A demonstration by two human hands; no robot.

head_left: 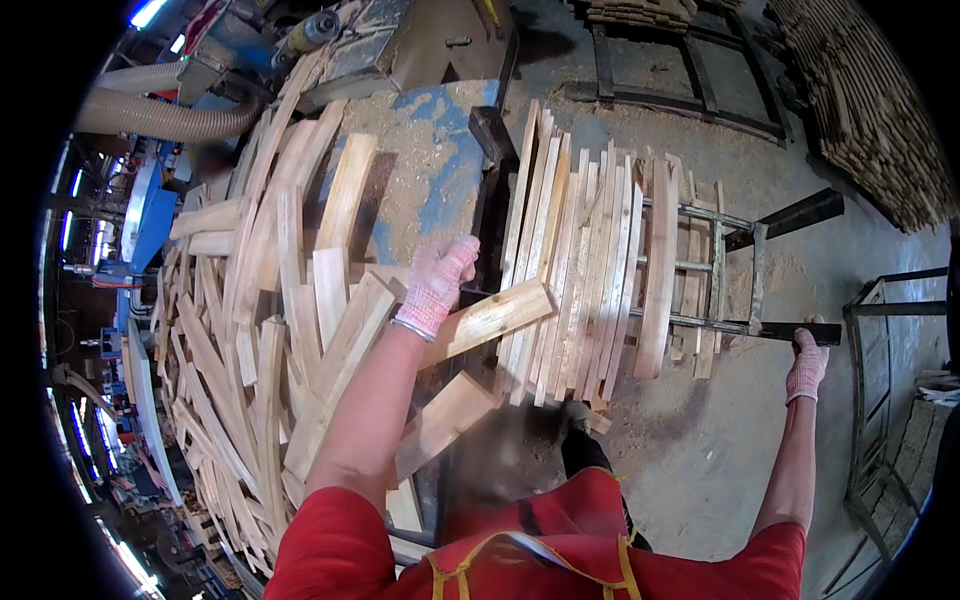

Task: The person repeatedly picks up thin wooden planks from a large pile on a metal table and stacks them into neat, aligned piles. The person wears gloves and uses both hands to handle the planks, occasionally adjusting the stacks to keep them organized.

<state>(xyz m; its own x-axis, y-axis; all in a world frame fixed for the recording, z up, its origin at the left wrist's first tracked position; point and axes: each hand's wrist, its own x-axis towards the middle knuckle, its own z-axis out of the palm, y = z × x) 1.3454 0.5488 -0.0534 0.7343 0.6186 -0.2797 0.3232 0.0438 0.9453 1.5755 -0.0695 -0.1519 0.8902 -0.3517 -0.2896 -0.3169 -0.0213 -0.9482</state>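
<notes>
My right hand (806, 368), in a pale pinkish knit glove, is closed round the end of a dark metal bar (785, 331) on a rack. Long narrow boards (580, 270) lie side by side across that rack. In a matching glove, my left hand (438, 284) is curled closed above the near side of a blue table (440, 140). What its fingers hold, if anything, is hidden. Below that wrist, a short board (495, 318) slants out over the rack's boards. Another short board (447, 422) juts from the table's edge nearer to me.
A large jumbled heap of boards (250, 330) covers the table's left part. Sawdust lies round a machine (440, 50) at the back. Stacked slats (880, 120) stand far right, near an empty metal frame (690, 75). Another metal frame (865, 400) stands beyond my right hand.
</notes>
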